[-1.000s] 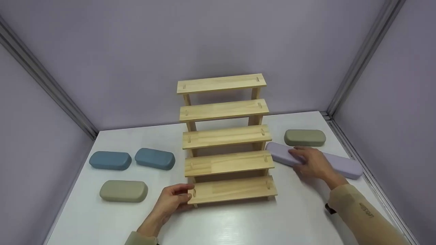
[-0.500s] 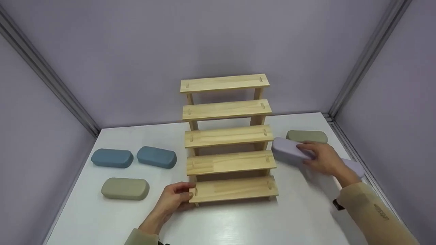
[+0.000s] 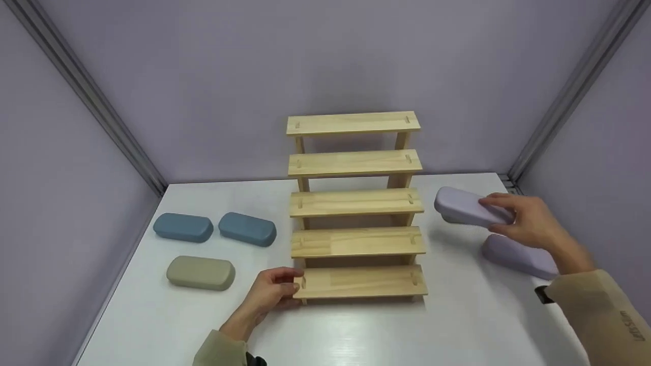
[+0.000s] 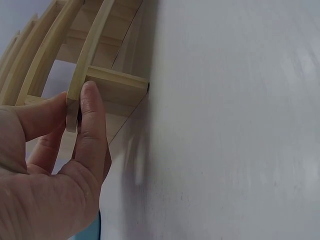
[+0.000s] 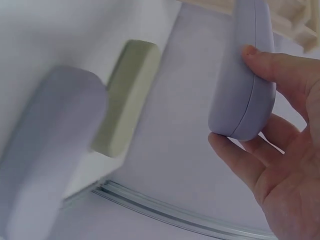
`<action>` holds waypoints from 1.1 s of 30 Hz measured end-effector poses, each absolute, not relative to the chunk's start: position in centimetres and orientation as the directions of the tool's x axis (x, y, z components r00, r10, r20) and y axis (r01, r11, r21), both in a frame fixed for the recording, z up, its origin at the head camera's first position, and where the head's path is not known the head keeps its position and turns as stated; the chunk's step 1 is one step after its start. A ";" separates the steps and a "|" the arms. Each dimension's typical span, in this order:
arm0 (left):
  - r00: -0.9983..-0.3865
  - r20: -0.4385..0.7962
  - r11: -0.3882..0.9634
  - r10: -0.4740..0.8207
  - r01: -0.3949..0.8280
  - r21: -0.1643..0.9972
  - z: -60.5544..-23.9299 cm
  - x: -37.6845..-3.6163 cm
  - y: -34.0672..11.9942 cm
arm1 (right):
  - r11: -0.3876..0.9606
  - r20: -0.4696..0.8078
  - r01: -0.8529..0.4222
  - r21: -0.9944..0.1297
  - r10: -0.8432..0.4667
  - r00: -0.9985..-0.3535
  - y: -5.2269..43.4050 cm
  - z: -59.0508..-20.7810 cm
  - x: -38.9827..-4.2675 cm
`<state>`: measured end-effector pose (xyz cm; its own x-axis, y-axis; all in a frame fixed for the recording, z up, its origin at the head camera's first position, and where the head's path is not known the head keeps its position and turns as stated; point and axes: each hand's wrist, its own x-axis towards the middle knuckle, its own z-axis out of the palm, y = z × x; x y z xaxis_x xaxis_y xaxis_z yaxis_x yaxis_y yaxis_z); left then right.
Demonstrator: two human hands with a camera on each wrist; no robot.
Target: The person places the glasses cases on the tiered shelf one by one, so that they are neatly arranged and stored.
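Note:
A five-tier wooden display rack (image 3: 356,243), shaped like steps, stands mid-table. My left hand (image 3: 269,292) pinches the left end of its lowest board, with a finger and thumb on opposite faces in the left wrist view. Over at the right, my right hand (image 3: 531,223) holds a lavender glasses case (image 3: 468,206) by one end, raised off the table; its seam shows in the right wrist view. Beneath the hand lies a second lavender glasses case (image 3: 519,256). An olive-green glasses case (image 5: 127,97) lies behind, mostly hidden by the held one in the head view.
Two blue glasses cases, a left one (image 3: 183,227) and a right one (image 3: 247,229), lie left of the rack. In front of them is another olive-green case (image 3: 201,273). Pale walls with metal corner rails (image 3: 574,86) enclose the white table (image 3: 356,335).
My right hand has lifted the lavender case off the table and moved it back and to the right, exposing the second lavender case. The left hand keeps its hold on the rack.

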<state>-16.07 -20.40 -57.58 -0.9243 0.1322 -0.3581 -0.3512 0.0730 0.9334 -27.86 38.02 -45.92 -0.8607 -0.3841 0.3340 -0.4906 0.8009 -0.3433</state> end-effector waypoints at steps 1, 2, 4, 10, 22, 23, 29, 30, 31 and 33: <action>-0.924 -0.359 0.074 0.132 -0.352 0.933 -57.5 -16.1 -20.3 | 0.799 0.338 -0.493 -0.345 -0.384 -0.859 38.2 -45.3 -27.9; -0.923 -0.361 0.074 0.130 -0.354 0.932 -57.5 -16.1 -20.3 | 0.796 0.343 -0.496 -0.347 -0.385 -0.857 38.4 -44.6 -27.9; -0.923 -0.362 0.079 0.127 -0.355 0.932 -57.5 -16.1 -20.2 | 0.785 0.349 -0.506 -0.357 -0.390 -0.852 38.5 -43.3 -28.0; -0.926 -0.358 0.093 0.122 -0.348 0.933 -57.5 -16.2 -20.0 | 0.761 0.358 -0.539 -0.361 -0.420 -0.834 38.1 -39.9 -28.3; -0.926 -0.355 0.072 0.126 -0.348 0.935 -57.3 -15.8 -20.1 | 0.670 0.337 -0.626 -0.399 -0.527 -0.780 32.4 -34.5 -30.1; -0.926 -0.355 0.069 0.126 -0.349 0.935 -57.2 -15.7 -20.2 | 0.666 0.332 -0.631 -0.398 -0.536 -0.776 31.7 -34.0 -30.3; -0.932 -0.341 0.086 0.126 -0.332 0.939 -56.9 -15.4 -20.3 | 0.671 0.283 -0.626 -0.397 -0.559 -0.779 27.5 -31.9 -32.1; -0.932 -0.340 0.089 0.128 -0.331 0.939 -56.9 -15.3 -20.3 | 0.666 0.276 -0.628 -0.402 -0.566 -0.777 26.8 -31.6 -32.4; -0.931 -0.341 0.092 0.128 -0.331 0.939 -56.9 -15.3 -20.3 | 0.660 0.269 -0.627 -0.414 -0.570 -0.776 26.2 -31.3 -32.7; -0.931 -0.343 0.095 0.126 -0.333 0.938 -56.8 -15.2 -20.2 | 0.644 0.255 -0.627 -0.437 -0.580 -0.774 24.8 -30.7 -33.4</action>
